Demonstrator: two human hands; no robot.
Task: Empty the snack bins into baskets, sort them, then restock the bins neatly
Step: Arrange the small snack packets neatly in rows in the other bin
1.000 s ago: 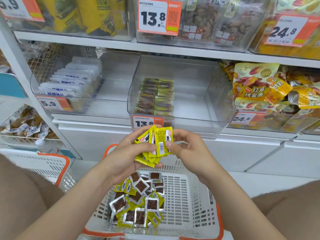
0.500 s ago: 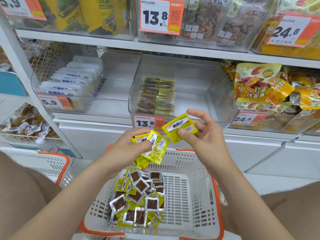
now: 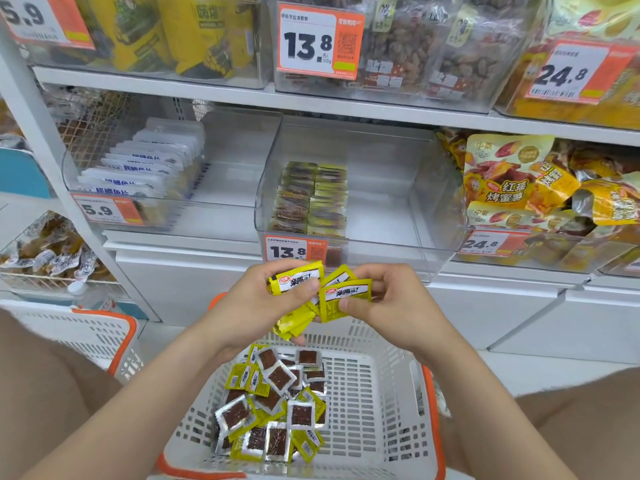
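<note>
the right hand (image 3: 394, 306), pinching one yellow packet (image 3: 346, 293), has come back from its raised position to meet the packet stack (image 3: 298, 282) gripped by the left hand (image 3: 256, 306). loose packets (image 3: 273, 407) lie at the white basket's (image 3: 381, 410) left side. a clear bin (image 3: 398, 202) sits on the store shelf (image 3: 180, 249).

Your left hand (image 3: 258, 308) grips a fanned stack of yellow packets (image 3: 297, 284) above the white basket (image 3: 388, 427). Your right hand (image 3: 394, 308) pinches a single packet (image 3: 346, 293), touching the stack. Loose packets (image 3: 277, 407) lie heaped in the basket's left half. Behind your hands, the clear bin (image 3: 398, 202) holds two neat packet rows (image 3: 311, 199) at its left side.
</note>
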